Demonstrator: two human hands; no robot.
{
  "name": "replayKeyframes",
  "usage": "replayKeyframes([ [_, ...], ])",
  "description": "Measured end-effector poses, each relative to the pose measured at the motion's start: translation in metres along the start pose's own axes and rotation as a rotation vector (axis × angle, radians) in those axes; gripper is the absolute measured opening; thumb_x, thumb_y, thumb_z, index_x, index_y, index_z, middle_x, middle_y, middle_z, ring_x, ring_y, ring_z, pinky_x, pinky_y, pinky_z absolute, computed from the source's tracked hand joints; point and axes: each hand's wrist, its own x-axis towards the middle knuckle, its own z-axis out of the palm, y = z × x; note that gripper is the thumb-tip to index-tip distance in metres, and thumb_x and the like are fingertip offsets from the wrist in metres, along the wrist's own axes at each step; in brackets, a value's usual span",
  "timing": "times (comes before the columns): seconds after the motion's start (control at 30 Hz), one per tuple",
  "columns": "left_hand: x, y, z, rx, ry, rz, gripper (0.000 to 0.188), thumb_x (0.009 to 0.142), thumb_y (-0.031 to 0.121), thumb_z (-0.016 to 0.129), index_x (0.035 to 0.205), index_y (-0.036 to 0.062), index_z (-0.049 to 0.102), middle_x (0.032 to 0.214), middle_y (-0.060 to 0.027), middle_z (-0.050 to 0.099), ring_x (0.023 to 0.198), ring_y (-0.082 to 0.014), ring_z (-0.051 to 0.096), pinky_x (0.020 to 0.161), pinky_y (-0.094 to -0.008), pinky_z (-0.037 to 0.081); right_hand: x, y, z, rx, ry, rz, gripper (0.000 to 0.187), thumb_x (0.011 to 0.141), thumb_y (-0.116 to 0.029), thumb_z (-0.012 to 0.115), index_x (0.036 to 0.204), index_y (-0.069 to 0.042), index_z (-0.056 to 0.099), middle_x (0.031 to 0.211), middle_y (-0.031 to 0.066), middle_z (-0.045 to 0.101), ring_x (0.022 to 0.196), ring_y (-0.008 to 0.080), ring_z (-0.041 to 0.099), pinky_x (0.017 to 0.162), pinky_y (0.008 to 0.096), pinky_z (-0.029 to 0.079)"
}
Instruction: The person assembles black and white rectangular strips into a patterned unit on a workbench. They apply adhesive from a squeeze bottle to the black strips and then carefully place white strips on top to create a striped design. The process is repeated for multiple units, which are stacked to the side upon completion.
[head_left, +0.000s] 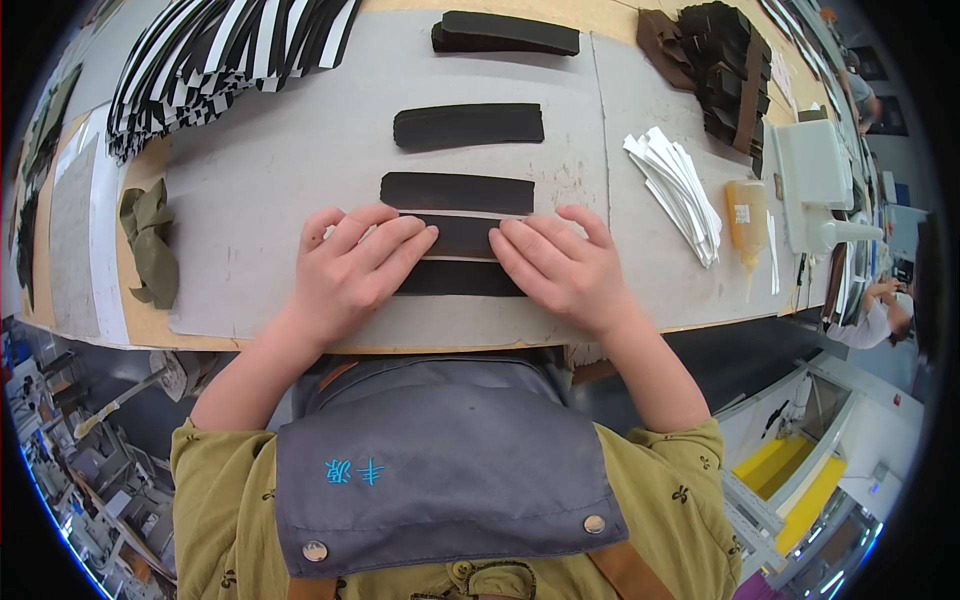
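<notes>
At the far left edge of the table [60, 330] we see a pale sheet [75, 235] lying flat, and beside it a crumpled olive cloth [150, 245] resting partly on the bare wood. Above that, a big fanned stack of black-and-white strips [215, 60] spreads across the top left corner. The middle of the bench is covered by a grey cardboard mat [260, 180], scuffed and marked.

Our left hand [350, 270] lies flat, fingers stretched and together, pressing down on the left end of a black strip [460, 240] near the front edge of the mat; it grips nothing, only presses. Our right hand [560, 270] does the same on the strip's right end, palm down, fingers extended, nothing clasped. A second dark strip [455, 280] lies just below, touching our fingertips. Behind, three more black pieces [460, 190] sit in a row going away from us.

Right of the mat we see a fan of white paper strips [680, 190], an amber glue bottle [748, 215], a pile of dark brown pieces [720, 60] and a white machine [815, 180]. Beyond the table edge, another person [880, 310] works nearby, and a yellow floor patch [790, 480] shows below
</notes>
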Motion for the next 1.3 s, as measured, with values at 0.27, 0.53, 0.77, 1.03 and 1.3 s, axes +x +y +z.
replayKeyframes([
  [0.27,-0.021,-0.003,-0.007,-0.185,-0.221,-0.183,0.044,0.098,0.033,0.065,0.137,0.014,0.068,0.14,-0.0022,0.066,0.131,-0.0249,0.06,0.113,-0.0436,0.04,-0.004,-0.004,-0.001,-0.016,-0.024,0.008,0.021,0.085,-0.012,0.07,0.105,-0.012,0.075,0.107,-0.0029,0.07,0.1,0.0126,0.067,0.101,0.0371,0.049],
  [0.53,-0.014,-0.012,-0.013,-0.168,-0.518,-0.242,0.078,0.098,0.053,0.057,0.164,0.0154,0.037,0.171,-0.0051,0.035,0.158,-0.0282,0.031,0.128,-0.0519,0.021,-0.003,-0.001,-0.003,0.061,-0.022,0.068,0.023,0.086,-0.022,0.078,0.107,-0.013,0.074,0.11,-0.0033,0.07,0.101,0.0136,0.067,0.1,0.0376,0.049],
  [0.77,-0.024,0.002,-0.02,-0.214,-0.493,-0.322,0.085,0.097,0.065,0.052,0.164,0.015,0.037,0.17,-0.0051,0.036,0.158,-0.0273,0.031,0.129,-0.053,0.016,0.005,0.008,-0.013,0.214,-0.234,0.294,0.061,0.091,-0.049,0.073,0.142,-0.016,0.064,0.149,0.0021,0.06,0.132,0.0215,0.058,0.111,0.0429,0.042],
  [1.03,-0.045,0.035,-0.029,-0.214,-0.549,-0.025,0.084,0.092,0.069,0.058,0.161,0.021,0.045,0.166,0.0021,0.042,0.154,-0.0177,0.038,0.13,-0.0511,0.015,-0.001,0.001,-0.011,0.174,-0.466,0.338,0.077,0.093,-0.061,0.066,0.156,-0.021,0.05,0.166,0.0015,0.042,0.151,0.0226,0.042,0.124,0.0481,0.029],
  [1.3,-0.046,0.046,-0.025,-0.192,-0.442,-0.055,0.08,0.094,0.069,0.057,0.155,0.0187,0.053,0.162,-0.0013,0.049,0.149,-0.0221,0.046,0.127,-0.0498,0.02,-0.006,-0.007,-0.009,0.116,-0.446,0.355,0.071,0.096,-0.057,0.065,0.155,-0.021,0.051,0.165,-0.0003,0.045,0.149,0.0195,0.044,0.124,0.0475,0.028],
])
